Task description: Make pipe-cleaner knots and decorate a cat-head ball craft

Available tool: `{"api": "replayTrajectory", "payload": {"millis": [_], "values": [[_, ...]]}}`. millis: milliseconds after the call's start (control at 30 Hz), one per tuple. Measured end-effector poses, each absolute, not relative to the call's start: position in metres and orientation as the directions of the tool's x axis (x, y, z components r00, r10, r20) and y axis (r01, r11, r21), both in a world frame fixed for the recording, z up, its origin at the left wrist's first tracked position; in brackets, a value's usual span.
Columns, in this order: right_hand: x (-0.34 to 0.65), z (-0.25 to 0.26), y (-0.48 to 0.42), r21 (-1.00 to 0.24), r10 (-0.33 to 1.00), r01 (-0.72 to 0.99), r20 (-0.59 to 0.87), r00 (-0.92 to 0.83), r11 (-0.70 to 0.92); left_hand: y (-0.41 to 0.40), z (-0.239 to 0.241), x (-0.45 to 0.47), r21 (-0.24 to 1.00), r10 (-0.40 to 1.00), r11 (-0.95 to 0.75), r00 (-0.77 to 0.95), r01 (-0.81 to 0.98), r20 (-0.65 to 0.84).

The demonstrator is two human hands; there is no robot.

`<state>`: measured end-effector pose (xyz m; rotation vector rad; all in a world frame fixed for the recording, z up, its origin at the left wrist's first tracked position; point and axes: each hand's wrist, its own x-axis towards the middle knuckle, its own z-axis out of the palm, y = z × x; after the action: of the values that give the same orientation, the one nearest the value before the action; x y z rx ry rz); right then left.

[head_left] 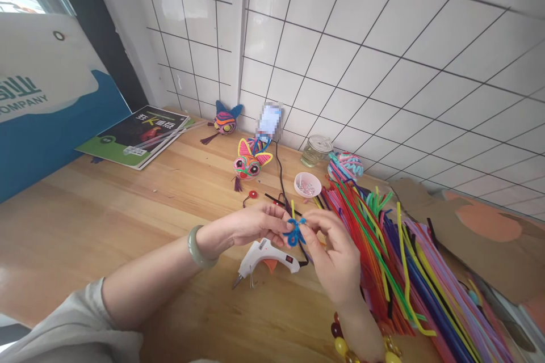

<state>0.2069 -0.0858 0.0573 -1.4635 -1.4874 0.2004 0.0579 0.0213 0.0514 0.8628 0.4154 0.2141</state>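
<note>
Between my two hands is a blue pipe-cleaner flower (293,233) with looped petals and a yellow stem sticking up behind it. My left hand (266,224), with a pale green bangle on its wrist, pinches the flower's left side. Fingers of my right hand (334,249) close on its right side, near the top loop. Just below my hands a white hot glue gun (268,255) with an orange trigger rests on the table, nozzle to the left. Many loose pipe cleaners (383,261) in several colours lie to the right of my right hand.
A cat-face ornament (247,165), a blue-eared one (225,119), a phone (269,120), a pink bowl (307,185), a lidded glass jar (315,151) and a pipe-cleaner ball (346,166) stand towards the tiled wall. A magazine (140,133) lies left, cardboard (477,238) right.
</note>
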Motion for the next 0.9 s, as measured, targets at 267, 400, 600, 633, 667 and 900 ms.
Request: {"api": "replayTrajectory", "payload": {"millis": [267, 400, 600, 633, 667, 900], "values": [[0.210, 0.034, -0.077, -0.709, 0.995, 0.698, -0.063, 0.079, -0.100, 0.050, 0.050, 0.045, 0.764, 0.616, 0.575, 0.769, -0.291, -0.171], [0.202, 0.022, -0.077, -0.597, 0.964, 0.793, -0.260, -0.050, -0.120, 0.051, 0.050, 0.043, 0.760, 0.624, 0.554, 0.773, -0.340, -0.110], [0.201, 0.015, -0.073, -0.616, 0.946, 0.785, -0.286, -0.152, -0.060, 0.051, 0.054, 0.043, 0.817, 0.697, 0.446, 0.715, -0.365, -0.061], [0.202, 0.017, -0.073, -0.622, 0.939, 0.782, -0.290, -0.183, -0.040, 0.052, 0.055, 0.042, 0.832, 0.716, 0.414, 0.696, -0.369, -0.048], [0.203, 0.018, -0.073, -0.631, 0.932, 0.775, -0.292, -0.215, -0.019, 0.053, 0.055, 0.041, 0.846, 0.736, 0.380, 0.676, -0.374, -0.032], [0.209, 0.041, -0.078, -0.911, 0.901, 0.389, -0.278, -0.332, -0.138, 0.062, 0.056, 0.034, 0.905, 0.803, 0.264, 0.595, -0.335, -0.015]]}}
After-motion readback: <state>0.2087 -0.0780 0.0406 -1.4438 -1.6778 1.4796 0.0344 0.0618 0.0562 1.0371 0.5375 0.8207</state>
